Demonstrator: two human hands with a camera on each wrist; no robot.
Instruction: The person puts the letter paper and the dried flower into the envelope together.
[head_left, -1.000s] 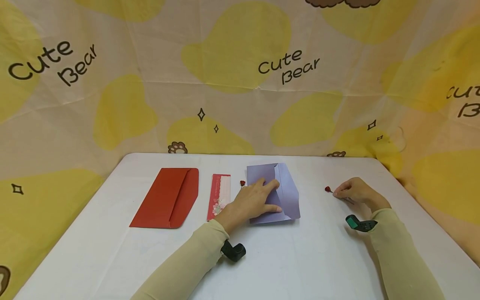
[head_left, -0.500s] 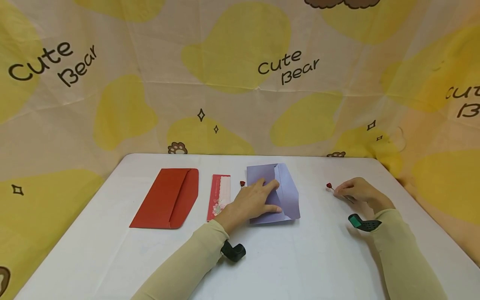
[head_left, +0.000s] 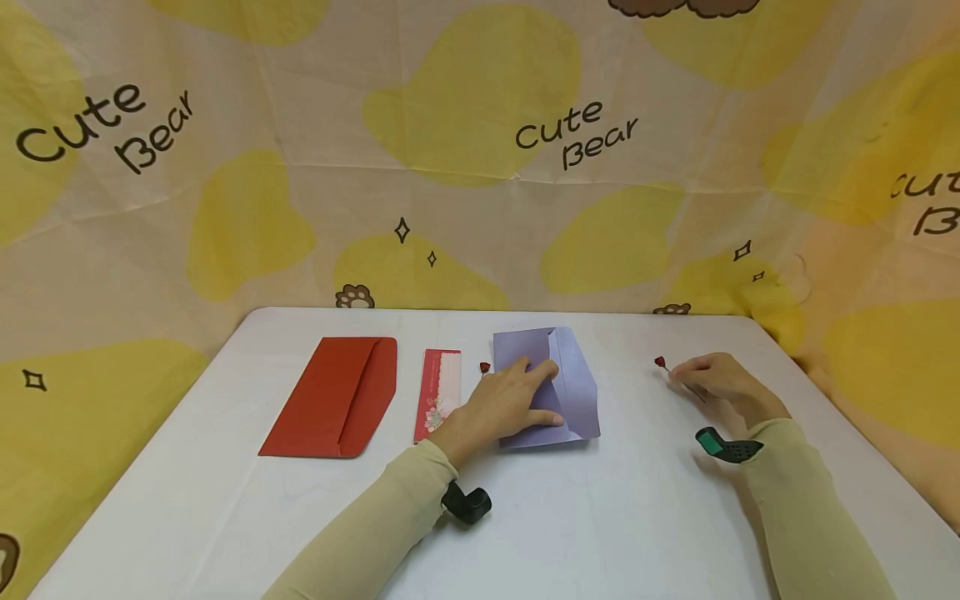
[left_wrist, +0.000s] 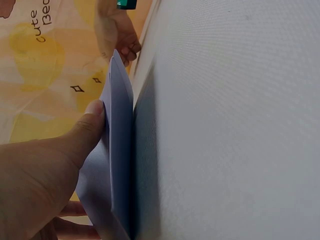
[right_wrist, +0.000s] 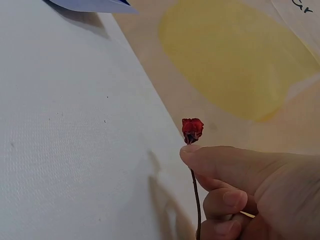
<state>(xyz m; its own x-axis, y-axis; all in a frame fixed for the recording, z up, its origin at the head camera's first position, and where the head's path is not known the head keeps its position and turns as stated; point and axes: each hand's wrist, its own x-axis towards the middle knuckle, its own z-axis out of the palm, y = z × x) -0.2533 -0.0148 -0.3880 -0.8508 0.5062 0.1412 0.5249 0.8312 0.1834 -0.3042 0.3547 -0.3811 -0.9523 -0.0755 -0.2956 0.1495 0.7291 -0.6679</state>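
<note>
My right hand [head_left: 722, 383] pinches a small dried red rose [right_wrist: 192, 130] by its thin stem just below the bloom, over the right part of the table. In the right wrist view the stem hangs down past the curled fingers. My left hand [head_left: 501, 408] lies spread on a lavender envelope [head_left: 581, 387], fingers and thumb on its body, the flap unfolded to the right. The left wrist view shows the thumb resting on the paper near the envelope's opening. A second small red rose [head_left: 484, 367] lies left of the envelope, its stem partly hidden by the left hand.
A red and pink flower-printed card [head_left: 432, 392] lies left of the left hand, partly covered by it. Farther left, a red envelope [head_left: 330, 396] lies with its flap unfolded. The white table [head_left: 630, 517] ends at a yellow-patterned cloth [head_left: 465, 167] behind.
My right hand has shifted slightly right, and the rose in it has risen a little and tilted more upward. The left hand and lavender envelope have stayed put.
</note>
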